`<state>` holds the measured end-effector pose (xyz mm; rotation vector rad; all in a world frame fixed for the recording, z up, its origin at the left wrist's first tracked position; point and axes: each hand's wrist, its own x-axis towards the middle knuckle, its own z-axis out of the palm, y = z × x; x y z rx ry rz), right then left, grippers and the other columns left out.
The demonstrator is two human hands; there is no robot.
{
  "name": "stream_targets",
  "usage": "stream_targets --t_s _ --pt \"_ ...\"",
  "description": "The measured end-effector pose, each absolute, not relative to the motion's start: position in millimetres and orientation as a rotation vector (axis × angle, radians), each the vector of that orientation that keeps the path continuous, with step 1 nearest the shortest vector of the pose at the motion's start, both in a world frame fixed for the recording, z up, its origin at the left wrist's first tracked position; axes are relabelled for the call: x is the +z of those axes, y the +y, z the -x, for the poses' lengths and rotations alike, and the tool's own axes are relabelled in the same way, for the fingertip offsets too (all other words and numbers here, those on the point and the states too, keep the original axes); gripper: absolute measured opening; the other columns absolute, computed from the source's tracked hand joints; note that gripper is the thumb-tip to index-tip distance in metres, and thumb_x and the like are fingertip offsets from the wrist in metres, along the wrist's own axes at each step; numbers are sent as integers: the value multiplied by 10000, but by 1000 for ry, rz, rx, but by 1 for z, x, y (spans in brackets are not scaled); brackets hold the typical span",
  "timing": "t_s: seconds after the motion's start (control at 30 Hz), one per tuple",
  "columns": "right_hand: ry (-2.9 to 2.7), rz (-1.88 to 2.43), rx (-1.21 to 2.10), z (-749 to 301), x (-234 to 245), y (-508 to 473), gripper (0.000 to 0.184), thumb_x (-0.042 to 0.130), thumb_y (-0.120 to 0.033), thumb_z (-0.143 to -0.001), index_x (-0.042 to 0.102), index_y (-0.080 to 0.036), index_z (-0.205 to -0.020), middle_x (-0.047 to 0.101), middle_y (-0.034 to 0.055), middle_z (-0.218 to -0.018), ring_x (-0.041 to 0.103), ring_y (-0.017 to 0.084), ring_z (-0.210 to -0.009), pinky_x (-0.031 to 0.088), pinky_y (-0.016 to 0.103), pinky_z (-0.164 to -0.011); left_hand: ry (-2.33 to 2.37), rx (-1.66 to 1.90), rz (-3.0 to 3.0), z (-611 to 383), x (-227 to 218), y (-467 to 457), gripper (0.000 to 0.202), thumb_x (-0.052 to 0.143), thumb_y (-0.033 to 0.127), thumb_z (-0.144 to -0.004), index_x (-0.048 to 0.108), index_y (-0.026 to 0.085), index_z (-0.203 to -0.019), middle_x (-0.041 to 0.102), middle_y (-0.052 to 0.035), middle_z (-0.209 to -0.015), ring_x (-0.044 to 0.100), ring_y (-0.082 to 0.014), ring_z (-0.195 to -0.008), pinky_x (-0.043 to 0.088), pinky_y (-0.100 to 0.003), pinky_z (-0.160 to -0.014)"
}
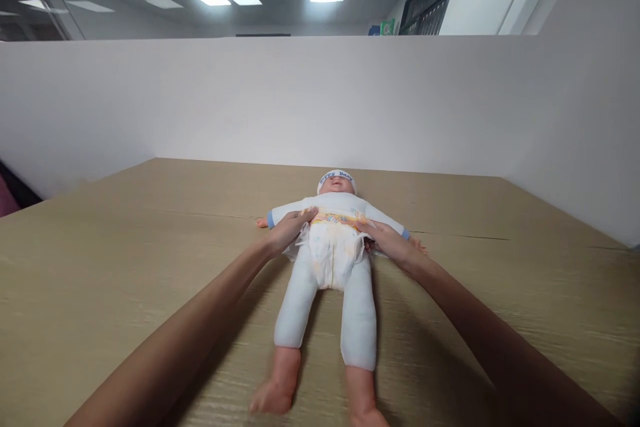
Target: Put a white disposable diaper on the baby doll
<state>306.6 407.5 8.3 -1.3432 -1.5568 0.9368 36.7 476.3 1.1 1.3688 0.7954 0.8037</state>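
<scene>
A baby doll (297,307) in a white suit and a lettered headband lies on its back, its feet towards me. Around its hips is a white diaper (333,260) with a yellow-orange patterned waistband. My left hand (291,228) is closed on the diaper's side edge at the waist, the thumb side on top and the other fingers mostly hidden. On the opposite side, my right hand (389,240) grips the waistband edge, with curled fingertips partly showing beneath. Ruffled leg edges of the diaper stick out beside both hands.
The doll rests on a wood-grain table (150,267) with a thin seam across it. A white partition (250,100) stands behind the table, and a white wall (590,113) rises at the right. Something dark and purple (13,190) shows at the left edge.
</scene>
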Motion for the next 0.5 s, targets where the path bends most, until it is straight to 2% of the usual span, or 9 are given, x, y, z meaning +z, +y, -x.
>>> stream_targets --t_s 0.1,0.2,0.33,0.4,0.5 --pt "-1544 1355 1009 -308 16 383 453 741 -676 -919 779 -225 -909 747 39 -799 687 248 -789 586 363 -729 792 832 -1330 -35 -1 454 653 850 834 -758 719 196 -812 755 -78 -745 759 -286 -833 590 -376 -787" --pt "-1506 1352 992 -313 15 367 443 803 -654 -864 775 -231 -989 783 43 -884 725 266 -880 609 374 -796 833 904 -1307 -38 -3 440 675 835 862 -745 694 204 -797 721 -66 -697 743 -273 -795 577 -362 -736" --pt "-1457 1399 849 -327 -8 356 537 753 -722 -808 705 -228 -1014 727 21 -794 683 221 -720 603 377 -707 943 966 -1325 -43 -4 436 713 798 908 -723 619 219 -741 662 -39 -637 681 -228 -679 533 -340 -663" --pt "-1442 1448 729 -335 -22 348 521 724 -719 -810 675 -230 -987 705 23 -775 664 215 -695 588 378 -688 1005 996 -1370 -42 -3 439 716 796 911 -708 589 226 -727 641 -27 -632 653 -214 -656 513 -335 -654" --pt "-1443 1535 497 -344 -33 333 409 691 -625 -854 666 -234 -975 737 57 -869 682 227 -764 577 397 -762 1109 1091 -1482 -35 6 446 658 799 857 -735 612 230 -800 703 -45 -749 679 -239 -760 517 -346 -714"
